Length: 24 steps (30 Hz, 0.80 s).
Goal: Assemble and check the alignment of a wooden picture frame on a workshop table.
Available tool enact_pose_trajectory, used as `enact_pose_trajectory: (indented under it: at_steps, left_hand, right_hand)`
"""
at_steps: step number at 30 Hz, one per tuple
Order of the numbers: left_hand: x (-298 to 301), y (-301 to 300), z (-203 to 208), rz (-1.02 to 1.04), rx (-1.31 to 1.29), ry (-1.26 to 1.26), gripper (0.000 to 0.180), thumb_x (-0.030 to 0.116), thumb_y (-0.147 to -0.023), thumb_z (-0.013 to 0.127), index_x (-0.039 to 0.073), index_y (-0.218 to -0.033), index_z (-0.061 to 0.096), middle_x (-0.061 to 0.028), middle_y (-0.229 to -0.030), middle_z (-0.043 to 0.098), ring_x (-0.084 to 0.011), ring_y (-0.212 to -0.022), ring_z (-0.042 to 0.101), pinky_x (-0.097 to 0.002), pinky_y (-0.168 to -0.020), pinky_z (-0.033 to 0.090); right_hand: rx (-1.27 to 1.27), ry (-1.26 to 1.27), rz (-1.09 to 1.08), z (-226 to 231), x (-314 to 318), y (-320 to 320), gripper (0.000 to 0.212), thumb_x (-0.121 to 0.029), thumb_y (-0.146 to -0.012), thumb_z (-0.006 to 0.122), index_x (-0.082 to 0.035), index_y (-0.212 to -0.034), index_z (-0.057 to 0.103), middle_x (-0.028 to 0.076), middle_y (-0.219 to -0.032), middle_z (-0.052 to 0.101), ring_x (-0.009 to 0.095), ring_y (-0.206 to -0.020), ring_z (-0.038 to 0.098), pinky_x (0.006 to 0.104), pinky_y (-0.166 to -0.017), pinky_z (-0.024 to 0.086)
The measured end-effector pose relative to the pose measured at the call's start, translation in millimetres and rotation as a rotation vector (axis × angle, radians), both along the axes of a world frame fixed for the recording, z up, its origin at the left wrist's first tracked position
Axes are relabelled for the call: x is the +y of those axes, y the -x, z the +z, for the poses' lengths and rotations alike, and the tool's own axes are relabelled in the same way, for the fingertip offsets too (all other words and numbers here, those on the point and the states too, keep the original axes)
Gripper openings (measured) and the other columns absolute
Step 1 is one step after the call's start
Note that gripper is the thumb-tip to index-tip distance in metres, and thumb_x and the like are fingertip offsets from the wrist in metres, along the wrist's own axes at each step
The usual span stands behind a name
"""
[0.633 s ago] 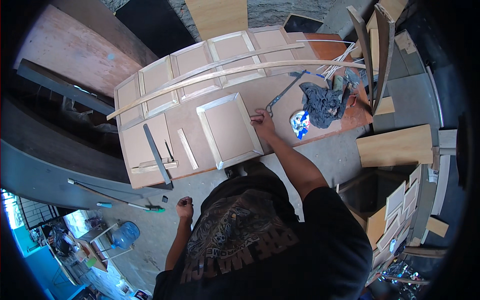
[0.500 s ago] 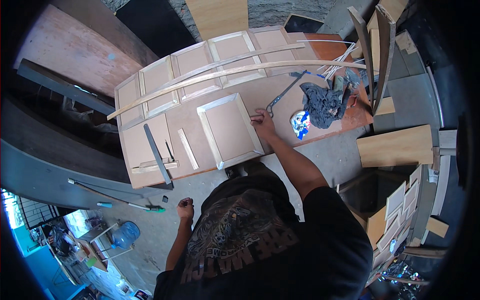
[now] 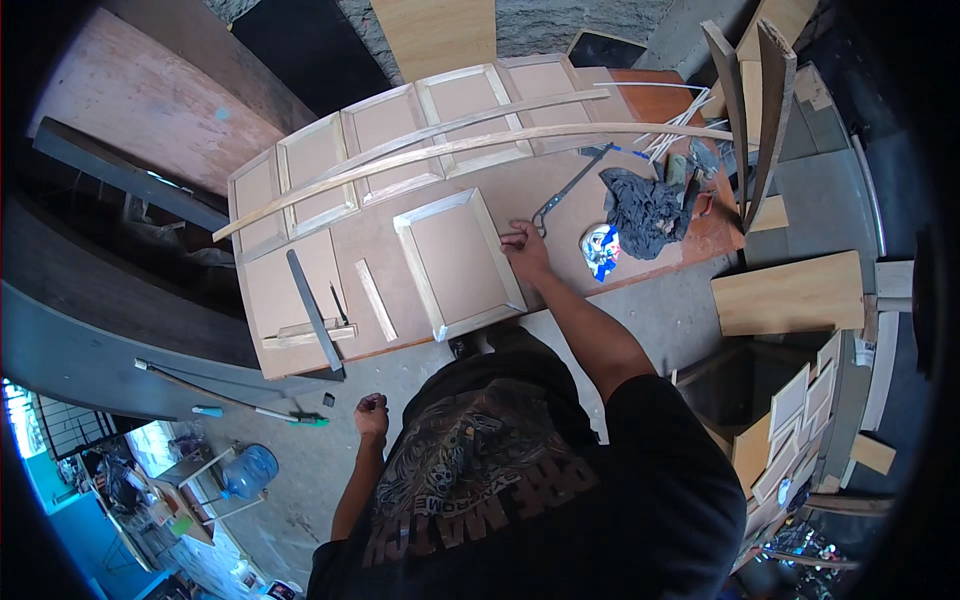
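On the work table a small rectangular wooden frame point(image 3: 486, 233) with a flat brown panel inside lies flat. My right hand point(image 3: 526, 252) is at its right rail, with bent fingertips meeting the outer edge. My left hand point(image 3: 371, 415) hangs low beside my body, away from the table, its fingers curled in; whether anything small is inside cannot be made out. Left of the frame rest a loose wood strip point(image 3: 376, 299), a dark straight bar point(image 3: 314, 309) and a pencil-like dark stick point(image 3: 338, 303). Right of my hand lies a dark long-handled tool with finger loops point(image 3: 572, 188).
Two long wood strips point(image 3: 440, 147) cross a larger divided frame point(image 3: 384, 131) at the table's back. Crumpled dark cloth point(image 3: 645, 212) and a white-and-blue packet point(image 3: 600, 252) lie to the right. Upright boards point(image 3: 768, 125) stand at the right end. A blue water jug point(image 3: 250, 471) stands lower left.
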<state>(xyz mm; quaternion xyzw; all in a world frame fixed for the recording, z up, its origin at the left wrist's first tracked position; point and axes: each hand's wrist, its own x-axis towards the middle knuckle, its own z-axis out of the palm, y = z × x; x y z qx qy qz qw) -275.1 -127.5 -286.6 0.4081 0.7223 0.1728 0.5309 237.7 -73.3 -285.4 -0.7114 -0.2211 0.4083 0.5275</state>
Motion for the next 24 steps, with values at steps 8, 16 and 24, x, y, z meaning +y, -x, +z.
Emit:
enact_pose_trajectory:
  at_steps: [8,16,24]
  left_hand:
    - [3,-7,5,-0.028,0.028,0.011,0.015,0.013,-0.091,0.071,0.003,-0.102,0.068,-0.0037,-0.083,0.068,-0.0119,-0.068,0.062,-0.0285,-0.064,0.050]
    - [3,-3,-2,-0.041,0.032,0.003,0.017,0.014,-0.090,0.072,0.002,-0.103,0.068,-0.0044,-0.084,0.069,-0.0127,-0.068,0.062,-0.0296,-0.065,0.051]
    - [3,0,-3,-0.029,0.004,0.013,0.016,0.012,-0.091,0.071,0.002,-0.103,0.067,-0.0049,-0.085,0.069,-0.0128,-0.068,0.062,-0.0295,-0.066,0.051]
  right_hand:
    - [-0.007,-0.034,-0.022,-9,0,-1,0.058,0.006,-0.083,0.070,-0.004,-0.134,0.045,0.010,-0.106,0.069,0.018,-0.097,0.066,0.0321,-0.090,0.053]
    - [-0.038,-0.046,-0.021,-10,0,-1,0.057,0.006,-0.083,0.071,-0.004,-0.134,0.046,0.010,-0.106,0.069,0.018,-0.095,0.066,0.0316,-0.088,0.054]
    - [-0.036,-0.051,-0.036,-7,2,0,0.057,0.006,-0.083,0.071,-0.005,-0.133,0.046,0.010,-0.105,0.070,0.016,-0.091,0.065,0.0305,-0.086,0.054]
